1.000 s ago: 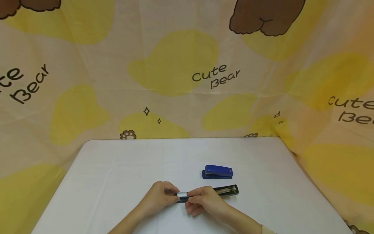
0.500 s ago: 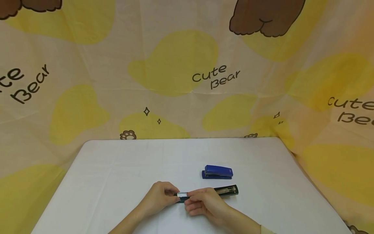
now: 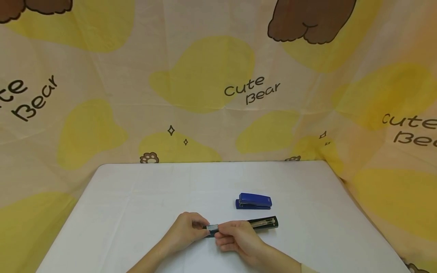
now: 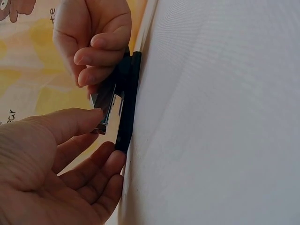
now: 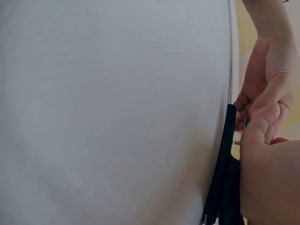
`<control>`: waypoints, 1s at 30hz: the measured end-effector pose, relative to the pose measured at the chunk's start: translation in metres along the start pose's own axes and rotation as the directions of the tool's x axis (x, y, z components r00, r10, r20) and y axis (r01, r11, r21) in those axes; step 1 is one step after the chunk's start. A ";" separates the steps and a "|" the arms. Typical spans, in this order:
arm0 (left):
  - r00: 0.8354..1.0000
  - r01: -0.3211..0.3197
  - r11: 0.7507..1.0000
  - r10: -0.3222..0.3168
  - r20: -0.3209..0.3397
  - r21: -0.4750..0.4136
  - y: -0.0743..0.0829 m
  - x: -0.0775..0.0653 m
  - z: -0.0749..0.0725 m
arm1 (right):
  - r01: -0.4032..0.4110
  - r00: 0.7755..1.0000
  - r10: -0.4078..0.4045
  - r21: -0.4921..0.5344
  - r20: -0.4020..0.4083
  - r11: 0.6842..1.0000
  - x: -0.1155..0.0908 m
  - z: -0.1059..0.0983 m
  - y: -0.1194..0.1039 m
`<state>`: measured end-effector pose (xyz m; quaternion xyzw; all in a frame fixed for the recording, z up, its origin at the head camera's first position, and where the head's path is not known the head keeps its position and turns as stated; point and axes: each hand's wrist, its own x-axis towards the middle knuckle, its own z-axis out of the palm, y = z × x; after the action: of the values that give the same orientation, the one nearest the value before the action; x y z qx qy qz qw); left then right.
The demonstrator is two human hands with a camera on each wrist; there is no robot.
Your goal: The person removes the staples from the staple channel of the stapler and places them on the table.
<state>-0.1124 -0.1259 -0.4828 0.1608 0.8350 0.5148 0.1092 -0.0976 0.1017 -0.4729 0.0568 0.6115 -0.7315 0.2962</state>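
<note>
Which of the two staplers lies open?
The black stapler, lower in the head view: folded back, inside showing. The blue stapler is folded together.

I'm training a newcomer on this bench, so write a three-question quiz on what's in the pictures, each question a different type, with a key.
1. Multiple choice: what colour is the farther stapler, as seen from the person? A) red B) blue C) green
2. True or false: the left hand is touching the farther stapler.
3. Fill in the blank: the opened top of the dark stapler extends toward the person's ____ side.

Key
1. B, blue.
2. False; the left hand is at the dark stapler instead.
3. right
</note>
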 end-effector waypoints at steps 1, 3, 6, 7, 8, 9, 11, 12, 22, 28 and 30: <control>1.000 0.000 1.000 0.000 0.001 -0.005 0.000 0.000 0.000 | 0.002 1.000 -0.002 -0.004 -0.004 1.000 0.000 0.001 0.000; 1.000 -0.003 1.000 0.003 0.005 -0.009 0.000 0.000 0.000 | 0.006 1.000 -0.006 -0.012 -0.005 1.000 0.001 0.003 0.000; 1.000 -0.004 1.000 0.005 0.015 -0.019 0.001 -0.001 -0.001 | 0.011 1.000 -0.011 -0.026 -0.013 1.000 0.003 0.007 0.000; 1.000 -0.002 1.000 0.002 0.018 -0.020 0.001 -0.001 -0.001 | 0.011 1.000 -0.012 -0.032 -0.017 0.999 0.003 0.008 0.000; 1.000 0.000 1.000 0.001 0.020 -0.018 0.001 -0.001 -0.002 | 0.012 1.000 -0.012 -0.038 -0.020 0.999 0.004 0.009 0.000; 1.000 0.002 1.000 -0.001 0.023 -0.017 0.002 -0.001 -0.002 | 0.012 1.000 -0.013 -0.042 -0.027 0.999 0.004 0.010 0.000; 1.000 0.002 1.000 -0.001 0.026 -0.020 0.002 -0.002 -0.002 | 0.015 0.999 -0.017 -0.056 -0.037 0.998 0.005 0.012 0.000; 1.000 0.002 1.000 -0.001 0.026 -0.018 0.002 -0.002 -0.002 | 0.017 0.999 -0.019 -0.060 -0.041 0.998 0.005 0.013 0.000; 1.000 0.007 1.000 -0.007 0.018 -0.005 0.000 -0.001 -0.001 | 0.068 0.993 -0.080 -0.132 -0.085 0.989 0.008 0.014 0.000; 1.000 0.003 1.000 -0.003 0.010 0.002 0.000 0.000 -0.001 | 0.078 0.991 -0.092 -0.145 -0.095 0.986 0.008 0.012 -0.002; 1.000 0.001 1.000 -0.001 0.008 0.004 0.000 0.000 -0.001 | 0.078 0.991 -0.093 -0.144 -0.099 0.986 0.006 0.012 -0.004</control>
<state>-0.1127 -0.1266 -0.4822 0.1627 0.8357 0.5123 0.1126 -0.1013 0.0885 -0.4694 0.0479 0.6779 -0.6949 0.2351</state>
